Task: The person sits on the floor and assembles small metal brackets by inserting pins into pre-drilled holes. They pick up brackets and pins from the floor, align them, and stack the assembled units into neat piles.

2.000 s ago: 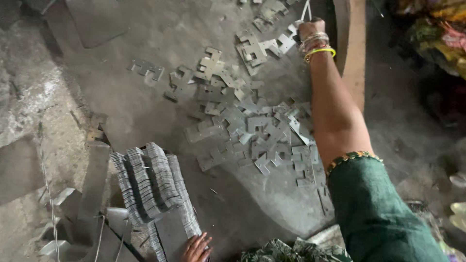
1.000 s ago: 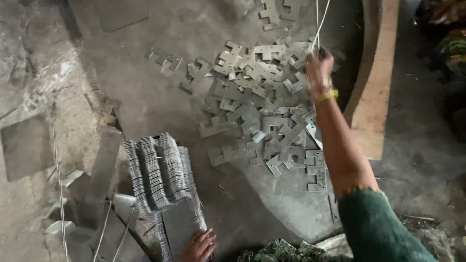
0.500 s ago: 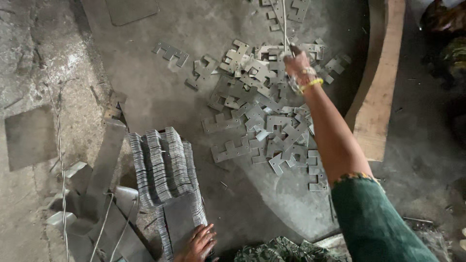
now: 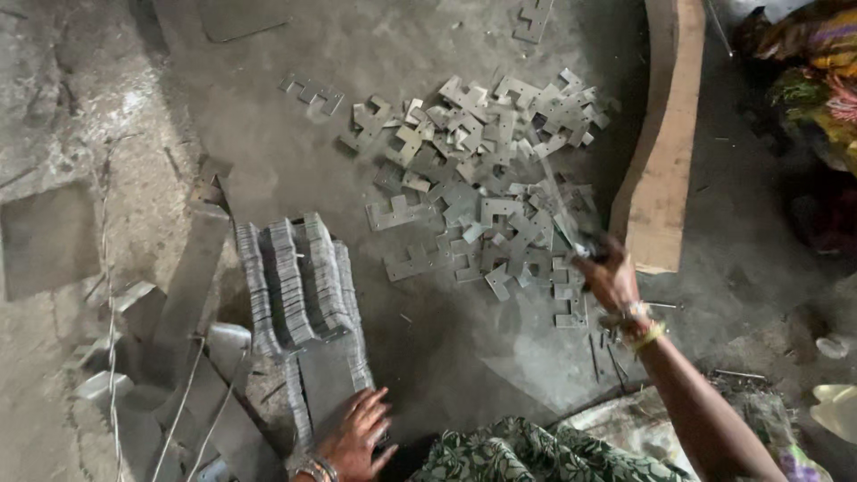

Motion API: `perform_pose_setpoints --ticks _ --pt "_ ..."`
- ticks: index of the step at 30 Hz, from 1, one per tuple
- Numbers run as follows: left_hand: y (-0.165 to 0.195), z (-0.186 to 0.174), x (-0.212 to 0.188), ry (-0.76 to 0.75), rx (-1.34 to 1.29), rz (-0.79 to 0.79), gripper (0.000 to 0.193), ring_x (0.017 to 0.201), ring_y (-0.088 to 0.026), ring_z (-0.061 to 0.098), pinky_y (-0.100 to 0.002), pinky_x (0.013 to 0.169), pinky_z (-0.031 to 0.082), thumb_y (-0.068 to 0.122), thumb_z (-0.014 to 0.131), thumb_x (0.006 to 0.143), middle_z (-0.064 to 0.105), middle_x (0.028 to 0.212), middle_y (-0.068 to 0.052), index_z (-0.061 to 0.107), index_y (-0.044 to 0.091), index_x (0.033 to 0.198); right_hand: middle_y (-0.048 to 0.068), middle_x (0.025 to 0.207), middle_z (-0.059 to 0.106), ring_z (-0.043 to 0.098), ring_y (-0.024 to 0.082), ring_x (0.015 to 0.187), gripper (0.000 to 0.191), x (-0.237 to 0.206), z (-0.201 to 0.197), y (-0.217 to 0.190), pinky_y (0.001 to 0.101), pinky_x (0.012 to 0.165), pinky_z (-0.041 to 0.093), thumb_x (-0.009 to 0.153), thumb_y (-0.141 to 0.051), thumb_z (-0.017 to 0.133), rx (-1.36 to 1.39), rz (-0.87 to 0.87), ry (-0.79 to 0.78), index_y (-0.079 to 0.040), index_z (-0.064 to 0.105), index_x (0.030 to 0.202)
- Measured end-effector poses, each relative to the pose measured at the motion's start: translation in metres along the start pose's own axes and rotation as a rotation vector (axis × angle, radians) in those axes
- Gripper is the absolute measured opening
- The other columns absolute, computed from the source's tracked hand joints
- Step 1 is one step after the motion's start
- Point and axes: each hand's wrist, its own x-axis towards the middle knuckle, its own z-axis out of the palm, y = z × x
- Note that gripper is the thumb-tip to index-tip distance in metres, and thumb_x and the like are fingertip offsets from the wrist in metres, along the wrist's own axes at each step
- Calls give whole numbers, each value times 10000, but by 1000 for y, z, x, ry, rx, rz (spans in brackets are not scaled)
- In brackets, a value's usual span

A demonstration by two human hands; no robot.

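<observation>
Hands: right (image 4: 609, 275) blurred, grip unclear

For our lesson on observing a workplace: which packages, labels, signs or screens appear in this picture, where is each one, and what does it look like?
None can be seen: no package, label, sign or screen.
What shows instead is bare metal: loose grey stamped plates on the floor and stacked plates near the left hand.
</observation>
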Motion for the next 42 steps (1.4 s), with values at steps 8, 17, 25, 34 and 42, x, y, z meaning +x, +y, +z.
perform_pose_setpoints --ticks 8,17,25,34,42 --pt "11 -8 2 -8 22 -41 516 1457 -430 310 -580 1211 162 383 707 887 573 1393 -226 688 -44 1177 131 979 735 674 148 714 506 149 23 -74 296 562 576 815 -183 818 263 -2 404 -56 612 1260" --pt "15 -14 6 54 -37 -25 516 1422 -437 356 -577 1206 207 336 761 820 594 1334 -248 690 -66 1135 197 1132 698 694 280 896 604 115 71 -73 426 737 572 805 -182 784 -258 -274 27 -44 639 1374" --pt "17 -13 6 142 -7 -30 487 1412 -410 403 -565 1214 238 320 745 843 616 1320 -232 697 -54 1152 71 847 750 663 107 558 461 78 99 -88 317 499 541 917 -239 773 -122 -263 -155 -121 677 1352" --pt "24 -28 6 49 11 -33 479 1452 -416 369 -528 1219 248 372 685 934 616 1328 -225 693 -51 1159 165 952 763 688 170 709 526 83 215 -158 329 619 570 865 -174 771 -239 -509 -214 -122 652 1375" --pt "19 -16 10 66 116 -45 512 1450 -394 373 -533 1240 210 392 671 911 612 1356 -214 698 -45 1177 222 993 734 718 386 869 465 34 50 -54 500 771 569 963 -344 612 -723 -376 -420 -169 614 1393"
